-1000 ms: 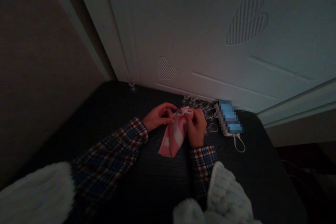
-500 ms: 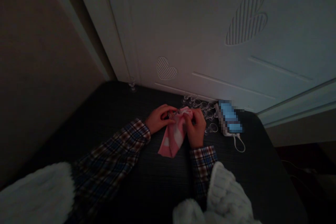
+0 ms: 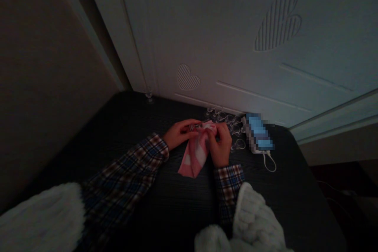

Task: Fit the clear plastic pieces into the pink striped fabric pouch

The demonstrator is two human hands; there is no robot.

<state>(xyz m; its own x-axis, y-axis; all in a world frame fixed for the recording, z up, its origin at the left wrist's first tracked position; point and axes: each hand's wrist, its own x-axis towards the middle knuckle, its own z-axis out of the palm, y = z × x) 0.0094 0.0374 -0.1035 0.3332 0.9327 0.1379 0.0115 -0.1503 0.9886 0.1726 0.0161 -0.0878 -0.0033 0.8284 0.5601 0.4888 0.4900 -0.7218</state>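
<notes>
Sock (image 3: 195,158): pink w/ white patches

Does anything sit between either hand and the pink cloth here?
Nothing visible does. The left hand and right hand both pinch the pink cloth at its top end; the clear rings lie beyond it.

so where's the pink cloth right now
In the head view the pink cloth lies at the middle of the dark table, its top end pinched by the right hand, the left hand beside it.
</notes>
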